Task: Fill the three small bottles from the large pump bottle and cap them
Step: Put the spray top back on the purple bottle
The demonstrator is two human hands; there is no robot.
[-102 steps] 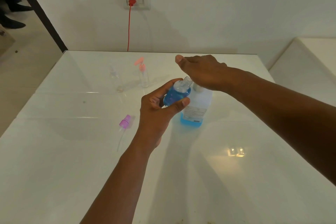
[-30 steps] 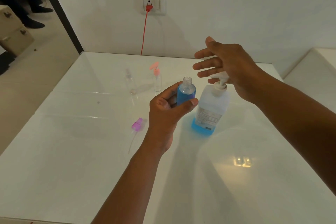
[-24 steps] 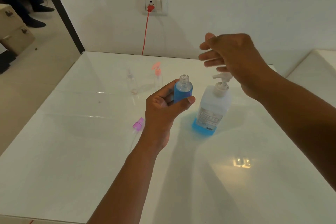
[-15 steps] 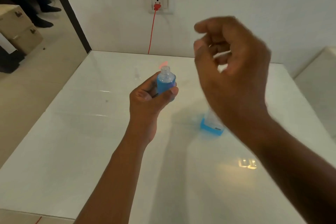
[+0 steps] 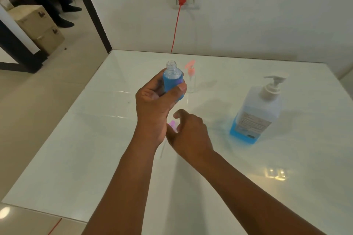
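The glossy white worktop (image 5: 107, 158) carries every item. The large translucent plastic pump bottle (image 5: 257, 112) stands upright to the right, well apart from both hands, with blue liquid only in its base and a white pump head on top.

The left hand (image 5: 156, 105) holds the small clear plastic bottle (image 5: 172, 80) upright above the worktop, fingers and thumb wrapped round its body. This bottle is filled with blue liquid up to about the shoulder; its threaded neck is open and uncapped.

The right hand (image 5: 188, 133) is low, at the worktop, directly below and just beside the left wrist. Its thumb and fingers are closing around the small pink spray cap (image 5: 172, 125), largely hidden; whether the pinch is complete cannot be told. A thin clear dip tube (image 5: 162, 149) runs from the cap toward the near edge, so the cap's long axis lies flat, roughly front to back.

Judgement: capping is next. The right hand is nearer the cap; the tube must be turned vertical and lifted to the open neck above.

A second small clear bottle with a pink sprayer (image 5: 191, 82) stands behind, apparently empty.
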